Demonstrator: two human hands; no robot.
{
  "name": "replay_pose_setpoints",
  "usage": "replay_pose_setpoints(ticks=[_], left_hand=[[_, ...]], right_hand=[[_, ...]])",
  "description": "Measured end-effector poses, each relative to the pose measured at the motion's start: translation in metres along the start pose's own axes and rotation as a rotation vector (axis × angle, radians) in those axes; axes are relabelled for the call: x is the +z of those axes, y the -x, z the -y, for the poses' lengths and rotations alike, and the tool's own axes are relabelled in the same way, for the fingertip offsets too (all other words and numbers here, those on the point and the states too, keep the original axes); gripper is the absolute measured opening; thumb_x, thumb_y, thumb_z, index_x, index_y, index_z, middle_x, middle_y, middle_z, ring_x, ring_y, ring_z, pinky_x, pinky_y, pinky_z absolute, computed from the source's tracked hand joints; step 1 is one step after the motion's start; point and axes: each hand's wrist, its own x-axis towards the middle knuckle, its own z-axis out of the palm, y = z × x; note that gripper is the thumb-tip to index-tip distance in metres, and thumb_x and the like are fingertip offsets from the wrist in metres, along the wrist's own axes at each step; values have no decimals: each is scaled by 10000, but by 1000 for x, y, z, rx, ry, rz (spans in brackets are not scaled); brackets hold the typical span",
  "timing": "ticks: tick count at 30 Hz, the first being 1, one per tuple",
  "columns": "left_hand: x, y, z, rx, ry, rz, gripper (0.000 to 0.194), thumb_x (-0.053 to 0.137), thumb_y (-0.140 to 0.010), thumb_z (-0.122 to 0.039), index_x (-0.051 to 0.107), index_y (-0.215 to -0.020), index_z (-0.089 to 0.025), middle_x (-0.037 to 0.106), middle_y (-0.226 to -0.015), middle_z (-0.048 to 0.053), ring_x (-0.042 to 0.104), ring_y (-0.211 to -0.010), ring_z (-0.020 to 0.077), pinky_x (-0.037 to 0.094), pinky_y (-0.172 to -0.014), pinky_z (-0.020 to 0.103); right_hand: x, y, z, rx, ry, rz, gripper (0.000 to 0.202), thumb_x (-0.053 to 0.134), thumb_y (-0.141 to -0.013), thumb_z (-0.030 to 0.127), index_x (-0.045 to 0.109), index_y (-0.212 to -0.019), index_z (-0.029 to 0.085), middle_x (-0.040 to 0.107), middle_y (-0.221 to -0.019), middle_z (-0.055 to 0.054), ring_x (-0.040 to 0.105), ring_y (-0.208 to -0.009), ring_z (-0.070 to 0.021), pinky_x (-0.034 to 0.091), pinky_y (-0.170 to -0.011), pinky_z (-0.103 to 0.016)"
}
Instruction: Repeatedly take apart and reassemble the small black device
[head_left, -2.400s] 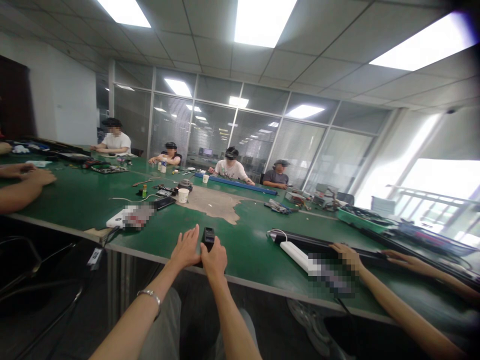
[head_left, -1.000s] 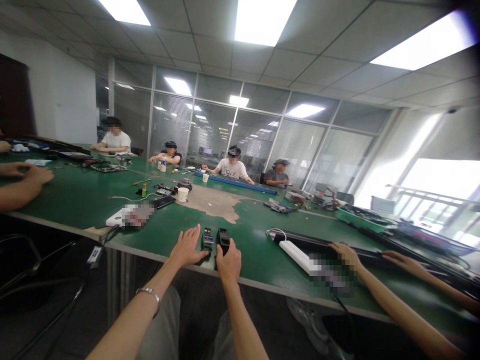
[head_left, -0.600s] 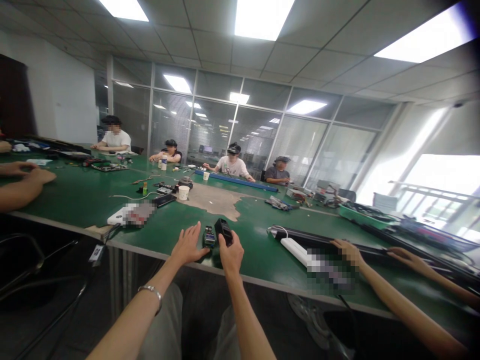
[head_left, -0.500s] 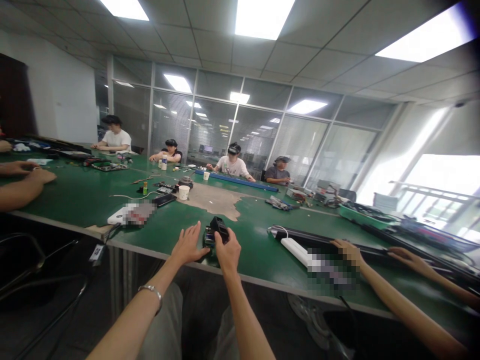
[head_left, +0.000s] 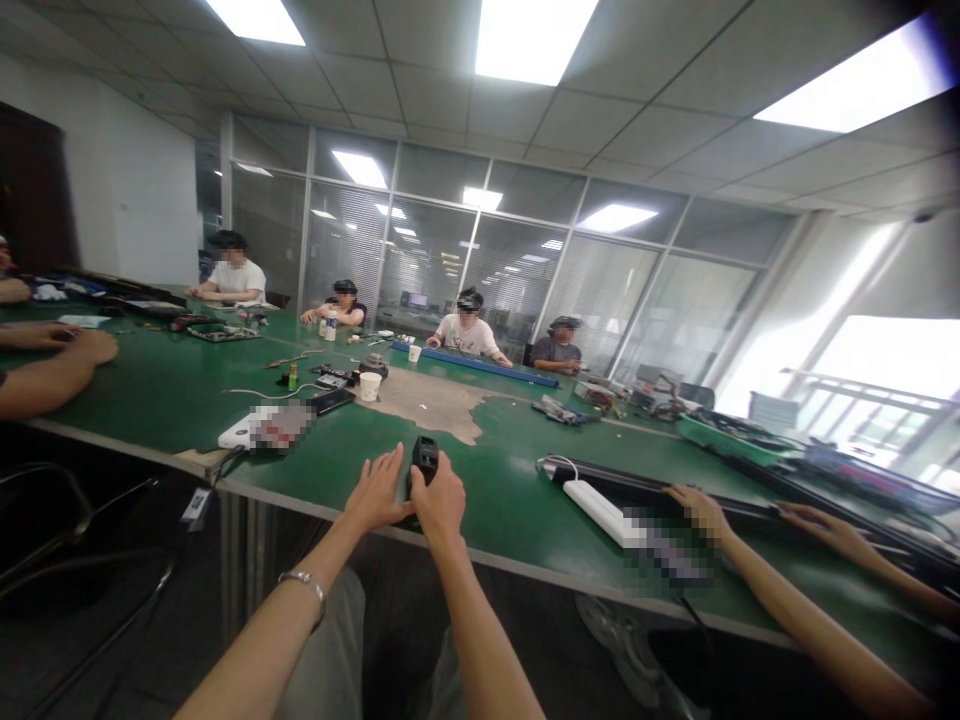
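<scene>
A small black boxy device (head_left: 424, 458) stands tilted up near the table's front edge. My right hand (head_left: 441, 502) is closed around its right side, the thumb lying across its near face. On the other side my left hand (head_left: 375, 492) rests with its fingers stretched forward and its thumb pointing at the device's base. Whether that thumb touches the device I cannot tell. The lower part of the device is hidden behind my hands. Both hands are over the green tabletop (head_left: 322, 475).
A white power strip (head_left: 598, 512) lies to the right, beside a co-worker's hand (head_left: 701, 510) on a long black part (head_left: 645, 482). Left of me are a white box (head_left: 238, 430) and a paper cup (head_left: 369, 386). Several people sit across the table.
My right hand has shifted slightly left and turned the black device more upright. The dark part seen under it before is now covered. My left hand has hardly moved.
</scene>
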Motion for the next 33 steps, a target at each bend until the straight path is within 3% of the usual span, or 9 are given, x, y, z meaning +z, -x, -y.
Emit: replay_pose_setpoints(ticks=[7, 11, 16, 26, 33], left_hand=[[-5, 0, -5, -34, 9, 11, 852, 437, -832, -417, 11, -1518, -144, 295, -1524, 144, 251, -1400, 288, 168, -1139, 501], [-5, -1, -5, -41, -5, 27, 873, 455, -795, -345, 10, -1517, -138, 303, -1519, 145, 252, -1397, 288, 180, -1136, 496], [-2, -2, -4, -62, -26, 42, 875, 440, -782, -284, -13, -1518, -154, 286, -1534, 128, 238, -1404, 280, 150, -1141, 507], [-1, -2, -4, -39, -24, 15, 855, 438, -804, -355, 20, -1518, -137, 301, -1523, 140, 261, -1390, 286, 179, -1133, 501], [0, -2, -2, -35, -7, 0, 900, 471, -815, -439, -9, -1517, -148, 280, -1534, 144, 246, -1407, 287, 166, -1138, 496]], right_hand=[[7, 6, -3, 14, 45, 108, 322, 573, -834, 376, 579, -1082, 171, 690, -947, -116, 657, -897, -243, 439, -738, -308], [17, 13, -13, -2, 49, 132, 479, 585, -823, 394, 515, -1234, 158, 684, -995, -133, 652, -932, -256, 440, -744, -316], [29, 21, -20, -32, 53, 64, 648, 536, -852, 441, 412, -1361, 59, 662, -1064, -198, 630, -983, -285, 431, -791, -337], [30, 19, -21, 19, 95, 44, 490, 531, -854, 456, 530, -1220, 130, 686, -956, -142, 645, -885, -272, 430, -734, -326], [21, 12, -14, 28, -29, 5, 537, 521, -862, 439, 501, -1298, 127, 675, -1036, -155, 630, -954, -268, 433, -781, -325]])
